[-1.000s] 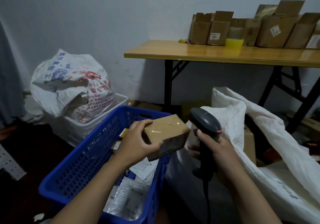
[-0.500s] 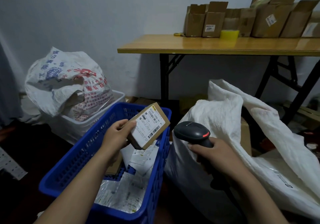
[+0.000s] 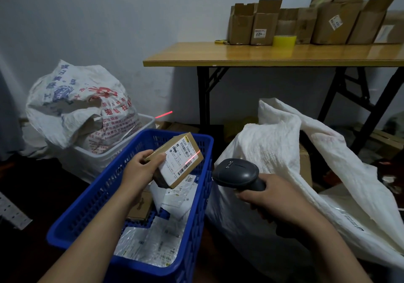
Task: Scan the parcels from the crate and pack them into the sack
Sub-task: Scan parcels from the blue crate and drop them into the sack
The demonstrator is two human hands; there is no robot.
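Brown labelled parcel point(image 3: 177, 160), tilted

One scanner point(image 3: 235, 172), one held parcel point(image 3: 177, 160), one crate point(image 3: 94, 195) (two sacks point(image 3: 273, 143) point(image 3: 76, 99)).

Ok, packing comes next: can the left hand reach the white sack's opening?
Probably, though the right hand and scanner sit between left hand and sack, so it must cross over them.
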